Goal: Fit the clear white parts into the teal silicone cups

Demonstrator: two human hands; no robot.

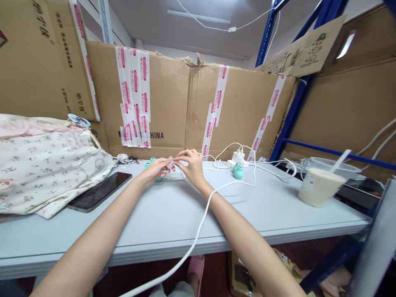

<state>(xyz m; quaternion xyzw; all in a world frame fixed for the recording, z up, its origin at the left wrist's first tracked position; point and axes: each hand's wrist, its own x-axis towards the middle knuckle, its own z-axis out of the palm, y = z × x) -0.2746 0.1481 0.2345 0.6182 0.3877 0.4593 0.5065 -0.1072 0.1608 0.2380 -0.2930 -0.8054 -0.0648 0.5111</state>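
Observation:
My left hand (157, 170) and my right hand (191, 165) meet above the middle of the grey table (173, 218). Between their fingertips is a small clear plastic piece (170, 163), and both hands pinch it; its exact kind is too small to make out. Teal plastic parts (147, 164) stand just behind my left hand, partly hidden by it. More clear pieces (182, 175) lie on the table beneath my hands, blurred. To the right of my hands sits a teal rounded piece with a clear top (238, 170).
A white cable (198, 235) loops across the table and hangs over its front edge. On the left lie a phone (100, 192) and floral cloth (46, 165). At right stands a cup of pale drink (320, 187) with a straw. Cardboard (173, 95) walls the back; a white charger (238, 156) stands before it.

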